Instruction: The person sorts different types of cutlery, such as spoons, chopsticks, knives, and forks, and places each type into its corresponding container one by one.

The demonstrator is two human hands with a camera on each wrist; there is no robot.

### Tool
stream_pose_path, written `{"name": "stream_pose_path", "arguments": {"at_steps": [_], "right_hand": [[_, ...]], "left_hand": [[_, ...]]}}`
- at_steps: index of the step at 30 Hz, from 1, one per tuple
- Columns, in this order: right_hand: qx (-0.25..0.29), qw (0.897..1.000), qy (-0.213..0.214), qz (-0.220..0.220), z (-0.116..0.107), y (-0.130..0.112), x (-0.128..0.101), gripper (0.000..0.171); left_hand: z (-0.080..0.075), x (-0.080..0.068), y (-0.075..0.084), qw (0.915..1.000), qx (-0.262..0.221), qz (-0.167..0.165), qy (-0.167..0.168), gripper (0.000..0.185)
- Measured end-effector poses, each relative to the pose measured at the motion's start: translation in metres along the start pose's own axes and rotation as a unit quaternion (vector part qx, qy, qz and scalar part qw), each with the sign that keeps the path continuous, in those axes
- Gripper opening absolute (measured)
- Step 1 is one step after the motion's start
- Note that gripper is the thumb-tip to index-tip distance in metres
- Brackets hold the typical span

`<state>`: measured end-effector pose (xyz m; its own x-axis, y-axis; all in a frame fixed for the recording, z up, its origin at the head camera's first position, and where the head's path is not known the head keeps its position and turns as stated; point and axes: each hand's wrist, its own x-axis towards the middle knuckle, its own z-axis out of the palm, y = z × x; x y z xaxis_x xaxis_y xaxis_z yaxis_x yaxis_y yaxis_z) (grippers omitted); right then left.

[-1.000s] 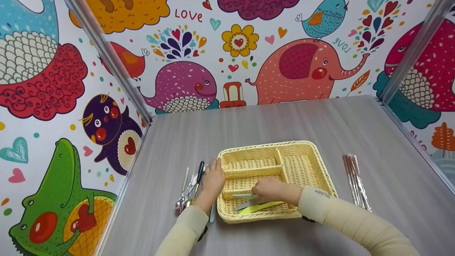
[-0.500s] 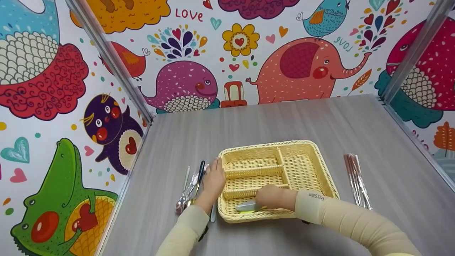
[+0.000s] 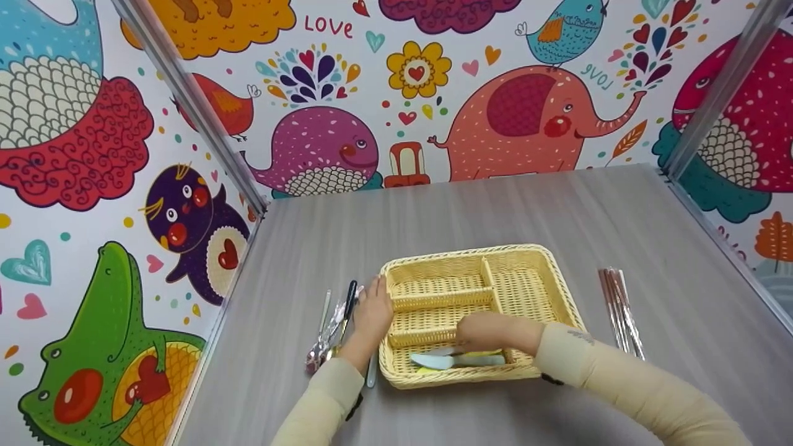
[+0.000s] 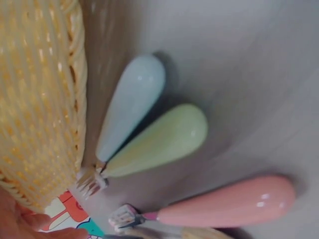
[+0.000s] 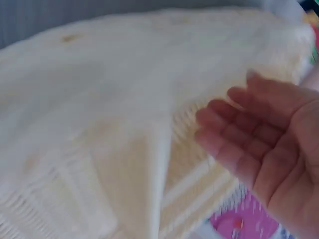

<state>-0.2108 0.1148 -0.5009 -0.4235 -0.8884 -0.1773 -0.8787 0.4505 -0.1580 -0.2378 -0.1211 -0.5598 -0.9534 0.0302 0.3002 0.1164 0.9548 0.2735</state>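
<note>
While the R hand hovers w/ loosely bent fingers, holding nothing, the blue knife lies just beside it, toward the body, in the basket, long axis approx. left-right; the L hand, straight-fingered on the rim, is farther.

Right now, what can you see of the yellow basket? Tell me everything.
The basket is pale yellow, rectangular with rounded corners, and looks woven from wicker or similar strands, with a braided rim. Inner walls divide it into compartments; the right sleeve hides part of the near side. It sits upright, slightly turned, on the grey table. Knives lie in its near compartment. The left grip rests against its left side; the right grip is over it, contact unclear.
</note>
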Motion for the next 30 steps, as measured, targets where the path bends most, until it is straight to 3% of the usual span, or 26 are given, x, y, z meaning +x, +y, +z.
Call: {"name": "stream_pose_path", "arguments": {"at_steps": [2,4,8,11,16,20,23,27,30], "right_hand": [[0.059,0.997,0.056,-0.007,-0.009,0.016,-0.013,0.01],[0.08,0.989,0.123,0.005,-0.017,0.034,-0.028,0.01],[0.081,0.964,0.235,0.092,-0.023,0.069,-0.061,0.02],[0.102,0.94,0.272,0.178,-0.019,0.088,-0.086,0.022],[0.188,0.903,0.243,0.299,-0.006,0.102,-0.117,0.032],[0.236,0.888,0.197,0.341,0.007,0.1,-0.126,0.044],[0.254,0.876,0.185,0.365,0.013,0.096,-0.128,0.041],[0.258,0.871,0.171,0.382,0.015,0.094,-0.127,0.018],[0.244,0.879,0.162,0.377,0.014,0.096,-0.126,0.005]], "left_hand": [[0.0,0.0,0.0,1.0,0.002,-0.001,-0.004,0.041],[0.0,0.0,0.0,1.0,0.002,-0.002,-0.008,0.041],[0.0,0.001,0.0,0.9999,0.005,-0.002,-0.01,0.042],[0.002,0.0,-0.001,1.0,0.006,0.001,-0.003,0.041],[0.004,-0.001,-0.002,0.9996,0.004,0.014,0.024,0.04],[0.006,0.0,-0.003,0.9995,0.008,0.014,0.026,0.04],[0.005,0.001,-0.003,0.9998,0.007,0.011,0.015,0.04],[0.002,0.001,-0.005,0.9998,-0.008,0.017,-0.007,0.041],[-0.005,0.003,-0.011,0.9986,-0.042,0.013,-0.029,0.039]]}}
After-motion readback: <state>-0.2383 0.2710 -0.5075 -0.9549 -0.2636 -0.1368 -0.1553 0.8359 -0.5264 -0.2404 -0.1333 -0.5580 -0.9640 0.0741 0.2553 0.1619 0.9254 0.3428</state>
